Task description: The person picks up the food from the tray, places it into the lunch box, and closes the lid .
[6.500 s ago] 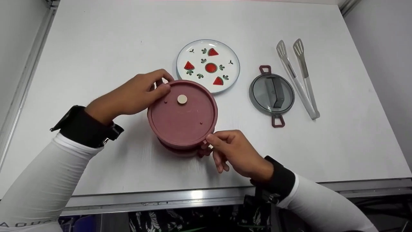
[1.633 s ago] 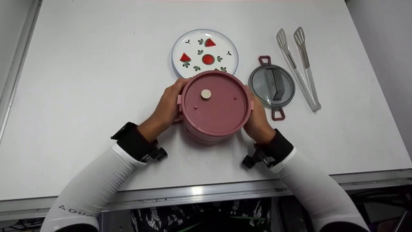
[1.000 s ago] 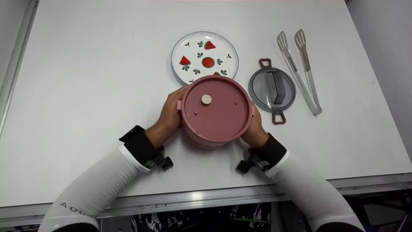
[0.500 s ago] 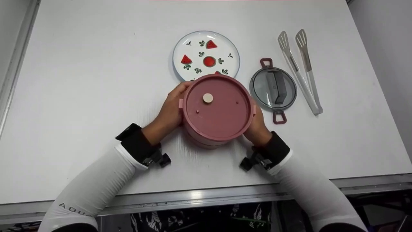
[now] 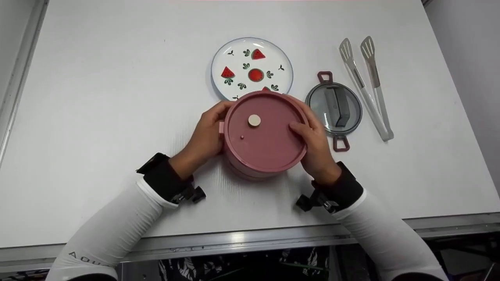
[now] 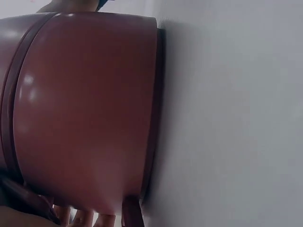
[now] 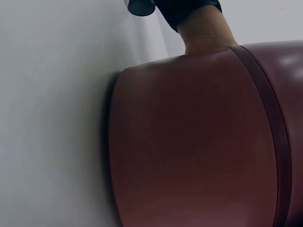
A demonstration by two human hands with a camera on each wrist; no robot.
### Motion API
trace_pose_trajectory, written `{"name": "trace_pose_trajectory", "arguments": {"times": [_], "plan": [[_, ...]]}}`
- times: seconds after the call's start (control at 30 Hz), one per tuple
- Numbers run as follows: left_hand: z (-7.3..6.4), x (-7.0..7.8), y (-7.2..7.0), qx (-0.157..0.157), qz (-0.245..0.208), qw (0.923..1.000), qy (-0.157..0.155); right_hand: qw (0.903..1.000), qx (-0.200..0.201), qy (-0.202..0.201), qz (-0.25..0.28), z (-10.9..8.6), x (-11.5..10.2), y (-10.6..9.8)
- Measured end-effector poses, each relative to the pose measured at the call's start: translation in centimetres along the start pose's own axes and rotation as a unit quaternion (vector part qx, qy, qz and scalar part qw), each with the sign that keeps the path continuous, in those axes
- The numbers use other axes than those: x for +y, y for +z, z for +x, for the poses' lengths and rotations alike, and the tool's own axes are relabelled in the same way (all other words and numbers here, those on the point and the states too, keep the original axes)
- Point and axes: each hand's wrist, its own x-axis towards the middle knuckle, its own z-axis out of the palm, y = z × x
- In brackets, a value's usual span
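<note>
A dusky-pink round pot (image 5: 248, 169) stands near the middle of the white table, its flat pink lid (image 5: 265, 148) bearing a cream knob (image 5: 254, 120). My left hand (image 5: 207, 130) grips the pot's left side, below a side tab (image 5: 221, 127). My right hand (image 5: 318, 146) holds the right side with its thumb on top of the lid and its fingers round the far rim. Both wrist views are filled by the pot's smooth wall (image 6: 85, 113), with a seam band higher up and the base close against the table.
Behind the pot, partly covered by it, lies a white plate (image 5: 236, 60) with watermelon prints. A glass lid (image 5: 326, 113) with red side loops is just right of my right hand. Metal tongs (image 5: 369, 102) lie further right. The table's metal edge (image 5: 238, 237) runs along the front.
Earlier my right hand pinched a tab at the lower right; the pot has since turned and shifted right between both hands. Just now my right thumb has come up onto the lid.
</note>
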Motion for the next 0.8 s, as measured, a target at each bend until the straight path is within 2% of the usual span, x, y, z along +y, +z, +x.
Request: {"name": "trace_pose_trajectory", "arguments": {"times": [0.17, 0.3, 0.43, 0.57, 0.8], "plan": [[-0.1, -0.1, 0.0, -0.004, 0.002, 0.9998, 0.018, 1.0000, 0.003, -0.005, -0.001, 0.0, 0.0, 0.2], [-0.2, -0.5, 0.1, 0.000, -0.006, 0.9999, 0.016, 0.9999, 0.000, -0.014, -0.006, 0.0, 0.3, 0.3], [0.0, -1.2, 0.5, 0.001, -0.062, 0.9980, 0.009, 0.9997, 0.006, -0.024, 0.003, 0.0, 0.6, 0.3], [-0.1, -1.9, 1.0, 0.017, -0.128, 0.9916, 0.005, 0.9993, 0.006, -0.036, 0.007, 0.2, 0.8, 0.4], [-0.6, -2.0, 1.8, 0.051, -0.171, 0.9838, 0.016, 0.9986, 0.001, -0.054, 0.001, 0.4, 0.8, 0.5]]}}
